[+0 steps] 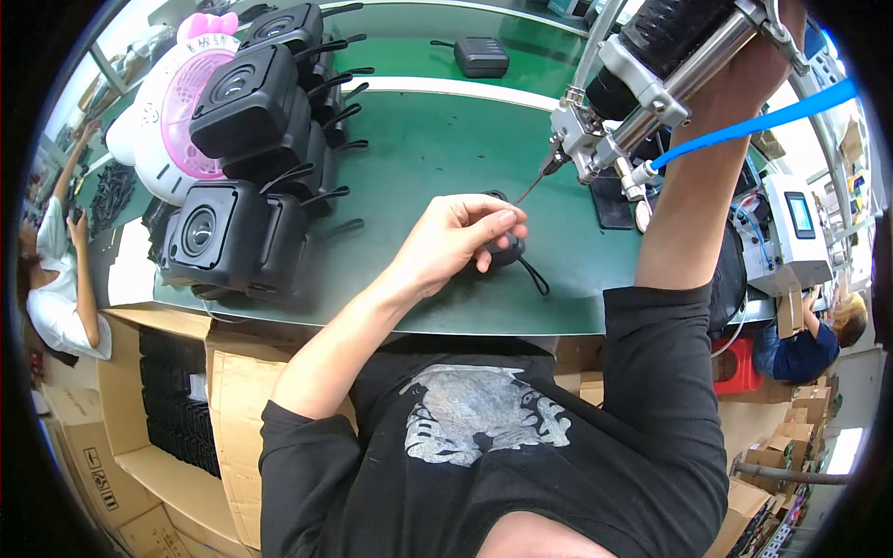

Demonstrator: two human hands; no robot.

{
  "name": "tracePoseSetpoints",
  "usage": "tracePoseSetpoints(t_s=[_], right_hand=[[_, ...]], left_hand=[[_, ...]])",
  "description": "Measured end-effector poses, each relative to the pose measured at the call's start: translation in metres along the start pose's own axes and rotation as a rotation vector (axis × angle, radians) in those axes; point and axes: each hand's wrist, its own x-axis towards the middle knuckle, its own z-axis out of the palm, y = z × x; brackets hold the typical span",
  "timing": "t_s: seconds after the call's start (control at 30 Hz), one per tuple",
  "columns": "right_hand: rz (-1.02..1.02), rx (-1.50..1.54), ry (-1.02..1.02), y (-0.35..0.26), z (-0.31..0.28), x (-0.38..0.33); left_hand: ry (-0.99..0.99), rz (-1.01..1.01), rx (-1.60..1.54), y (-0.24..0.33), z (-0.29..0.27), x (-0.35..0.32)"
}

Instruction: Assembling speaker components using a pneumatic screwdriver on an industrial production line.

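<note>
While the left hand (456, 244) pinched the small, rigid black speaker (505, 249) at its sides, the right hand (758, 65) gripped the heavy-looking screwdriver (642, 88).

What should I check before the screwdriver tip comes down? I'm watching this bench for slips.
1. Left hand pins the small black plastic part on the green mat: ok.
2. Right hand grips the silver-and-black powered screwdriver: ok.
3. Bit tip lined up over the part: not ok, it hangs above and off to one side.
4. Fingertips away from the tip: not ok, close.
5. Screw on the bit: cannot tell.
</note>
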Motion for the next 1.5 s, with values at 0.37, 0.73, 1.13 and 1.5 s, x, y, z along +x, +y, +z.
tracePoseSetpoints(t_s=[0.37,0.73,1.13,1.5], right_hand=[[0.001,-0.05,-0.06,-0.005,0.001,-0.003],[-0.015,-0.088,-0.031,-0.008,-0.001,-0.002],[0.044,-0.017,-0.268,-0.009,-0.018,0.003],[0.025,-0.038,-0.257,-0.021,-0.031,0.003]], left_hand=[[0.033,-0.02,-0.206,-0.012,0.002,-0.005],[0.038,-0.001,-0.344,-0.013,0.005,-0.007],[0.005,-0.013,-0.409,-0.017,0.006,-0.005],[0.031,0.092,-0.35,-0.022,0.01,-0.004]])
